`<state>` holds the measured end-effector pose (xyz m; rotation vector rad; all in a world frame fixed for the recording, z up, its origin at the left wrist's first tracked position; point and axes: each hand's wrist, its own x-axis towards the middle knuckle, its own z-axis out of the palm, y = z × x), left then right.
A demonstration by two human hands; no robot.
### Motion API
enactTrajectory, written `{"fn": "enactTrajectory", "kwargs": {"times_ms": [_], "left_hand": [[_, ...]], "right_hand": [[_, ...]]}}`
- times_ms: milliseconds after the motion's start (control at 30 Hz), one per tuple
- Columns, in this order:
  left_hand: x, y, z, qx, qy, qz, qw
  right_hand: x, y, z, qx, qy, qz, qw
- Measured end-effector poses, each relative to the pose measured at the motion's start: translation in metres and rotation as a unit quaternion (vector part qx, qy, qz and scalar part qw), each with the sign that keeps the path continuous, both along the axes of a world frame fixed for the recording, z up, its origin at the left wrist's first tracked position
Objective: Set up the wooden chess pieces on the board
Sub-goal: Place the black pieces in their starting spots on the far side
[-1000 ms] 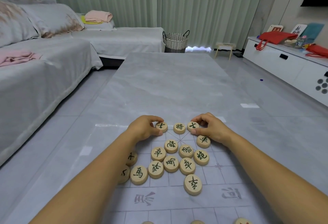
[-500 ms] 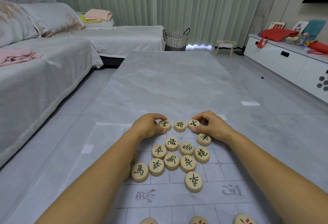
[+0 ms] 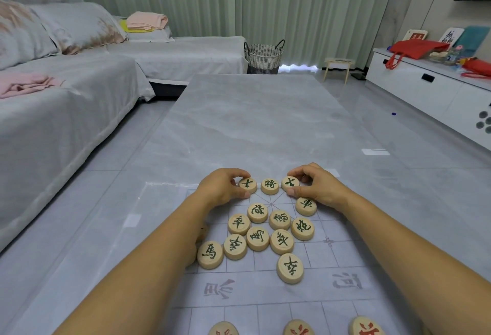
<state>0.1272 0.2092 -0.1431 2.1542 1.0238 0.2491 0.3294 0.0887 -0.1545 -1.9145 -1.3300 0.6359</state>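
Nearest, round wooden pieces with red lettering [image 3: 297, 329] lie at the lower edge of the view, on the pale printed grid board [image 3: 265, 292]. The board lies flat on the grey marble worktop [image 3: 252, 122]. Beyond them, green-lettered wooden discs [image 3: 257, 237] lie clustered face up, one reading 馬. At the far rank, the left hand [image 3: 221, 188] has its fingers curled, pinching the left 士 disc [image 3: 247, 184]. The right hand [image 3: 316, 188] likewise pinches the right 士 disc [image 3: 290, 183]. The 將 disc [image 3: 269, 186] sits between them.

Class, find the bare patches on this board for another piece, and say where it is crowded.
Free: the river band between the lone green-lettered round wooden piece and the red-lettered pieces; the squares around the cross mark. Crowded: the piece cluster between the forearms; the far row by left hand and right hand.
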Motion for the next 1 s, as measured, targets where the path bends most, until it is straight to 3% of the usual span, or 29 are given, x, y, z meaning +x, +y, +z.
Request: {"fn": "enactTrajectory", "kwargs": {"times_ms": [400,667,767,834,1001], "left_hand": [[-0.079,-0.022,0.015,-0.008,-0.098,0.034,0.995],[-0.160,-0.065,0.005,-0.092,-0.119,0.013,0.989],[-0.153,-0.080,0.003,-0.015,-0.077,-0.034,0.996],[-0.148,-0.089,0.002,0.001,-0.077,-0.051,0.996],[-0.151,-0.096,0.002,-0.071,-0.124,-0.016,0.990]], "right_hand": [[0.002,-0.010,0.003,0.121,0.184,-0.101,0.970],[-0.016,-0.060,0.005,0.003,0.043,-0.010,0.999],[-0.027,-0.080,0.011,-0.056,-0.031,0.031,0.997],[-0.032,-0.091,0.015,-0.073,-0.035,0.036,0.996],[-0.036,-0.110,0.019,-0.075,0.020,0.033,0.996]]}}
